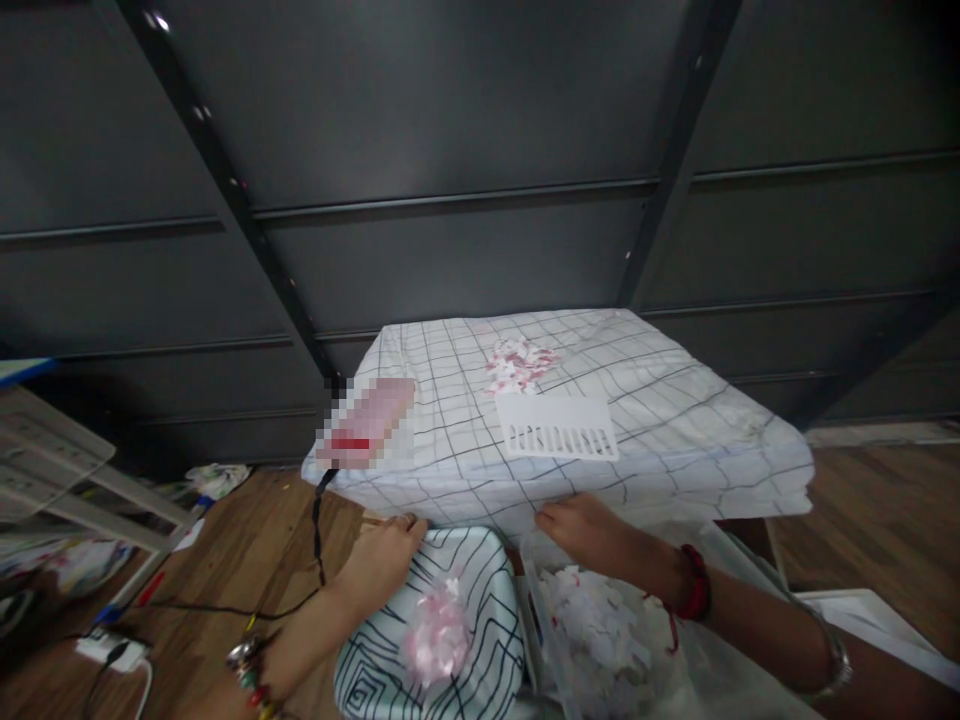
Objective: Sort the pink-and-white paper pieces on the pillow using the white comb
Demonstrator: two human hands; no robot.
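Observation:
My left hand (386, 555) is at the upper left corner of a pale cushion (480, 560) with black line patterns, its fingers curled together; what they hold, if anything, does not show. On the cushion rests a shiny pink-and-white bundle (439, 635). My right hand (581, 528) hovers over a clear plastic bin (551, 640), close to the front edge of the table, with its fingers closed. Nothing can be made out in them. Inside the bin lie many small white pieces (600, 625), with a few bits of red.
A white checked cloth covers the table (675, 400). A white slotted plate (556, 425), a pile of pink and white pieces (520, 365) and a blurred pink phone-like object (371, 422) lie on it. A black cable (316, 530) runs down to a power strip (112, 648).

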